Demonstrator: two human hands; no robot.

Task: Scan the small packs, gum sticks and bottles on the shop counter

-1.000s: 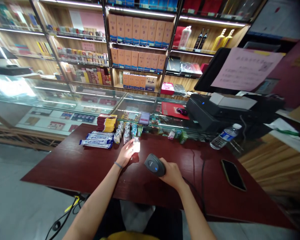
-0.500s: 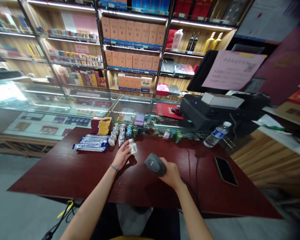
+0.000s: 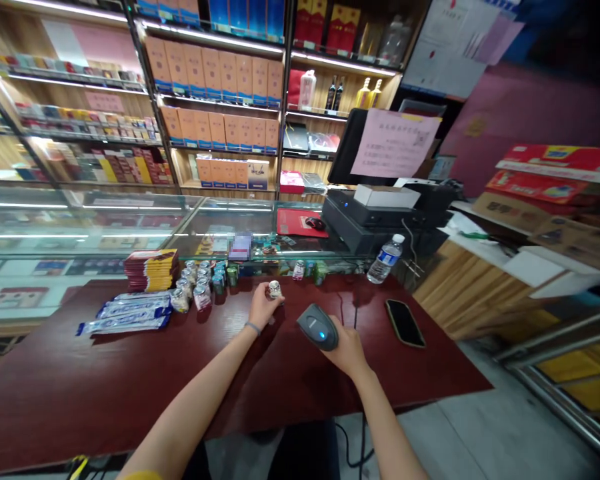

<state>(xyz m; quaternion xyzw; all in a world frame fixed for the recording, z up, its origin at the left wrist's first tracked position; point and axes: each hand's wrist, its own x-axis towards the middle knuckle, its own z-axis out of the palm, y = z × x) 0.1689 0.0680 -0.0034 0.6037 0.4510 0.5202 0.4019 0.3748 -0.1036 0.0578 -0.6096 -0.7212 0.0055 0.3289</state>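
My left hand (image 3: 264,305) is closed around a small jar (image 3: 275,289) with a pale lid, held just above the dark red table. In my right hand (image 3: 347,350) is a grey barcode scanner (image 3: 318,327), with a small blue light glowing on its top. The scanner's head points left, toward the jar but apart from it. Several similar small jars (image 3: 203,294) stand in rows to the left of my left hand. Beyond the hands, a pinkish jar (image 3: 299,269) and green ones (image 3: 319,272) stand by the glass counter.
Blue-and-white long packets (image 3: 130,312) and a stack of maroon-and-yellow packs (image 3: 151,269) lie on the left. A water bottle (image 3: 386,259) and a phone (image 3: 405,323) are on the right. Behind stands a glass counter (image 3: 190,230) with a monitor (image 3: 347,150).
My left hand has moved the small jar right, away from the rows and nearer the scanner. The scanner's blue light now shows. The whole view has turned to the right.
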